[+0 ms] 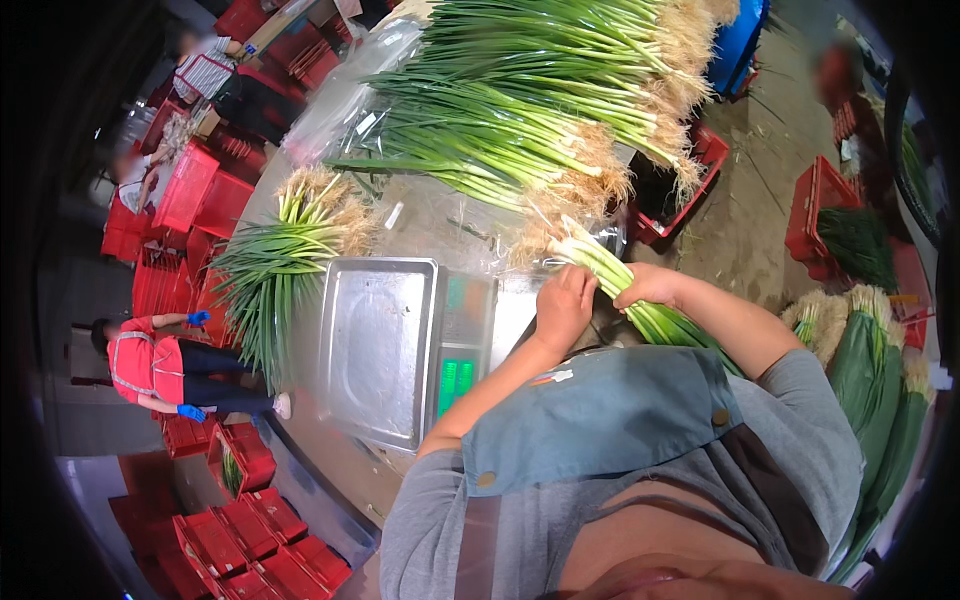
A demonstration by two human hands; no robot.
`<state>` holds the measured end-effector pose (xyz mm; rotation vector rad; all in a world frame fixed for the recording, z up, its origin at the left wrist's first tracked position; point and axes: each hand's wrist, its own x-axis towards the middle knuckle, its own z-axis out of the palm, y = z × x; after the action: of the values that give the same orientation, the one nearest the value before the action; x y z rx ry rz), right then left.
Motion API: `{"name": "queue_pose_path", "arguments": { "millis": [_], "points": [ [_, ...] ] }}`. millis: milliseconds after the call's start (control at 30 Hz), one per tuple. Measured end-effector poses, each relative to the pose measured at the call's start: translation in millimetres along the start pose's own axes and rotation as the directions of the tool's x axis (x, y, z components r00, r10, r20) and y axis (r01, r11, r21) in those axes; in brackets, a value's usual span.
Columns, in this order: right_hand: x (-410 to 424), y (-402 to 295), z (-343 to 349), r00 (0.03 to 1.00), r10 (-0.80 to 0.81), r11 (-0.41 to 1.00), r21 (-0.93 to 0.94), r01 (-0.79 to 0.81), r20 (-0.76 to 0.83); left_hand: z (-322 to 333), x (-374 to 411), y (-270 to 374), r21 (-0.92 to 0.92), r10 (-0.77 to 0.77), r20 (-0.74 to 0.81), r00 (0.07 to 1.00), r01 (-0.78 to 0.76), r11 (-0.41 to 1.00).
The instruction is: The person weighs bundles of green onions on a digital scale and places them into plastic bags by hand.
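Note:
My right hand [646, 286] is closed around the pale stems of a bundle of green onions [611, 266], whose leaves run down against my apron. My left hand [566, 304] is at the root end of the same bundle, its fingers curled near the white stems; whether it grips any is hard to tell. Beyond both hands lies a large pile of green onions [487, 112], roots pointing right. A digital scale with a bare metal pan [379, 352] and a green lit display stands left of my left hand. Another bunch of green onions [285, 247] lies past the pan.
Clear plastic bags [360, 82] lie at the table's far side. Red crates [232, 544] are stacked at the left. A red crate [709, 176] stands under the table's right edge. Wrapped onion bundles [862, 375] stand at my right. A person in a red vest [146, 360] is at the left.

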<state>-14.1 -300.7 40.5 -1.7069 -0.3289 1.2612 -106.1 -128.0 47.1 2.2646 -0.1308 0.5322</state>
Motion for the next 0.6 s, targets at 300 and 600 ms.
{"name": "queue_pose_path", "arguments": {
  "millis": [300, 600],
  "points": [
    [-30, 15, 27, 0.992, -0.042, 0.985, -0.168, 0.022, -0.118, 1, -19, 4, -0.135, 0.369, 0.242, 0.898, -0.345, 0.929],
    [-88, 36, 41, 0.982, -0.115, 0.714, 0.700, -0.024, 0.152, 21, -80, -25, -0.646, -0.380, 0.417, 0.825, 0.564, 0.514]
  ]
}}
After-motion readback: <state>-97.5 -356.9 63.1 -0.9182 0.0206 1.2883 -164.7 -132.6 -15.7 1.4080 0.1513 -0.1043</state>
